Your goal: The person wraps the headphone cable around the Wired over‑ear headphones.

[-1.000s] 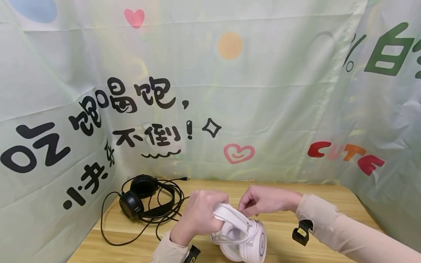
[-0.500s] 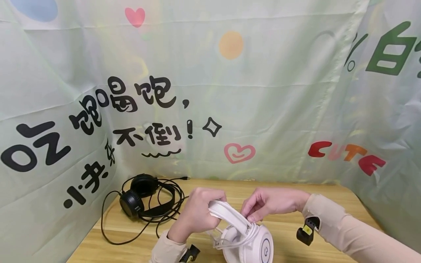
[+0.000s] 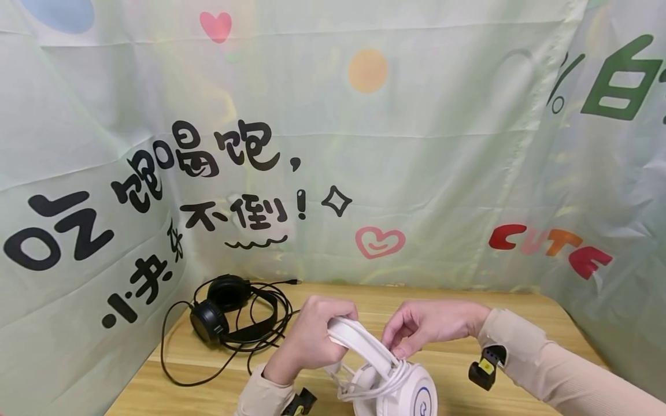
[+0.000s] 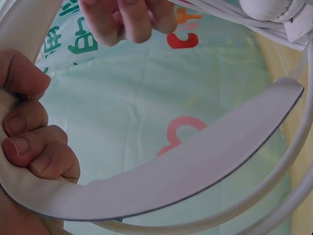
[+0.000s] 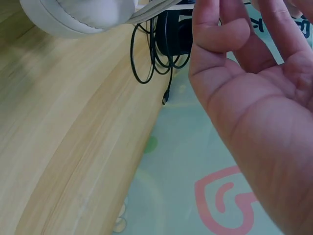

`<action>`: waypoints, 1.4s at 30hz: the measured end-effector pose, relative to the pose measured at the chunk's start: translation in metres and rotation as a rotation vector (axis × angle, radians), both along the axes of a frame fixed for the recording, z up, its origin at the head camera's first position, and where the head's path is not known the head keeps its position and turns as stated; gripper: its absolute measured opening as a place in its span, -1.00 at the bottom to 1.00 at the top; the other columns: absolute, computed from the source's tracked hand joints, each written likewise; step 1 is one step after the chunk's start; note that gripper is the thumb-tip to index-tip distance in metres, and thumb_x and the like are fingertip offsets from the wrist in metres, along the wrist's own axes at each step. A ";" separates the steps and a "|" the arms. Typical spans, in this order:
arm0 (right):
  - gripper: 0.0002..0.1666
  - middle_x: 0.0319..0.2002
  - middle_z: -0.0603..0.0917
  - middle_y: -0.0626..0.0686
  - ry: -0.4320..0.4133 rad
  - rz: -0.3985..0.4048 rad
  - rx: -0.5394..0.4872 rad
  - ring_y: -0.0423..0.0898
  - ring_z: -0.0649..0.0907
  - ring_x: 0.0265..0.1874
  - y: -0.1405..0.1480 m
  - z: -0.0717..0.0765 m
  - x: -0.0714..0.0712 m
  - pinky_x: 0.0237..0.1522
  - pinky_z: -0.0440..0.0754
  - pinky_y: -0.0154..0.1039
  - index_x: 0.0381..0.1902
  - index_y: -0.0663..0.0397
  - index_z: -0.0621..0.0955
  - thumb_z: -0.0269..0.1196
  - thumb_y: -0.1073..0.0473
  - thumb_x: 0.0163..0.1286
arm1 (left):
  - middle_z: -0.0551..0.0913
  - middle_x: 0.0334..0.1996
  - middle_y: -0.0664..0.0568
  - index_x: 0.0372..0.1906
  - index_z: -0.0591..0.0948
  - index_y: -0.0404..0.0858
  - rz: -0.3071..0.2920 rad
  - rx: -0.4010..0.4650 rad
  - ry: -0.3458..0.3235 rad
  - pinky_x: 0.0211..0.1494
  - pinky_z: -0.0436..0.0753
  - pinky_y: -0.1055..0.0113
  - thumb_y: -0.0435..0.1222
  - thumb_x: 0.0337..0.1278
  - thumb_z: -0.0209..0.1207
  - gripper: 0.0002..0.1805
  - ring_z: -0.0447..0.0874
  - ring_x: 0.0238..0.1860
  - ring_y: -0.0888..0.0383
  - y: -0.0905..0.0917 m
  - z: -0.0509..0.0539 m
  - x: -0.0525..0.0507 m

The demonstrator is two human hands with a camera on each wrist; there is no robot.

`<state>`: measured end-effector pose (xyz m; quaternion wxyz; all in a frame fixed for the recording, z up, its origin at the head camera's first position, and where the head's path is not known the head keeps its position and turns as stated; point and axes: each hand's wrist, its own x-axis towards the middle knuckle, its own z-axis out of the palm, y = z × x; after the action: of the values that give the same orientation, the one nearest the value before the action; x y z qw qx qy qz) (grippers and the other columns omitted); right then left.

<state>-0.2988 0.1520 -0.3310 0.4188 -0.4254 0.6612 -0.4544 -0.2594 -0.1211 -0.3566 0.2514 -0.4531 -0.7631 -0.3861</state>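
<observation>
White over-ear headphones (image 3: pixel 382 381) hang tilted over the near part of the table, their white cable (image 3: pixel 374 390) wound in several loops around the band and an ear cup. My left hand (image 3: pixel 317 335) grips the top of the headband (image 4: pixel 195 171), fingers curled round it, as the left wrist view also shows. At the headband's right end, my right hand (image 3: pixel 432 326) pinches at the cable loops between thumb and index finger. Its other fingers (image 4: pixel 134 22) are bent. In the right wrist view the tips of thumb and index finger are cut off by the top edge.
Black headphones (image 3: pixel 208 323) with a loosely coiled black cable lie at the table's back left. The wooden table (image 3: pixel 494 358) ends against a printed pale green cloth (image 3: pixel 416 173) behind and at both sides. A camera strap sits on each wrist.
Both the white headphones and my right hand have shifted a little to the right and nearer. My left hand keeps its grip on the headband. The black headphones lie as before.
</observation>
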 end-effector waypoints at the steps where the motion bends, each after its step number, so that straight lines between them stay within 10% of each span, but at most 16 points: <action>1: -0.57 -0.10 0.82 -0.11 0.004 0.001 -0.004 -0.33 0.72 -0.19 0.000 0.000 0.000 -0.07 0.68 -0.45 0.12 0.46 0.68 0.38 0.17 0.52 | 0.45 -0.69 0.24 -0.57 0.54 -0.04 -0.002 0.000 0.001 -0.56 0.24 0.68 -0.48 -0.52 0.14 -0.72 0.17 -0.58 0.57 0.000 0.000 0.000; 26: -0.52 -0.10 0.79 -0.14 -0.033 0.067 0.066 -0.32 0.65 -0.07 -0.006 0.005 -0.001 0.03 0.60 -0.44 0.02 0.62 0.68 0.41 0.17 0.49 | 0.51 -0.69 0.27 -0.59 0.54 -0.03 -0.006 -0.004 0.064 -0.57 0.28 0.70 -0.49 -0.59 0.18 -0.71 0.20 -0.58 0.58 0.006 -0.004 -0.001; 34: -0.39 -0.39 0.50 0.25 0.199 0.007 0.030 -0.33 0.45 -0.36 0.002 0.005 0.000 -0.22 0.49 -0.47 -0.44 0.33 0.58 0.06 -0.02 0.74 | 0.53 -0.71 0.21 -0.60 0.55 -0.05 0.043 0.017 -0.012 -0.58 0.26 0.69 -0.50 -0.51 0.15 -0.73 0.21 -0.61 0.58 0.008 -0.011 -0.005; 42: -0.53 -0.34 0.68 -0.20 0.294 -0.094 0.127 -0.40 0.54 -0.34 0.007 -0.004 0.007 -0.25 0.52 -0.48 -0.33 0.18 0.70 0.26 -0.11 0.61 | 0.60 -0.68 0.19 -0.57 0.59 -0.06 0.048 -0.005 -0.071 -0.57 0.32 0.67 -0.50 -0.48 0.20 -0.74 0.26 -0.61 0.57 0.020 -0.024 -0.013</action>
<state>-0.2921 0.1595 -0.3350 0.3219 -0.4283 0.7621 -0.3635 -0.2722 -0.1012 -0.3809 0.2320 -0.4213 -0.7833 -0.3938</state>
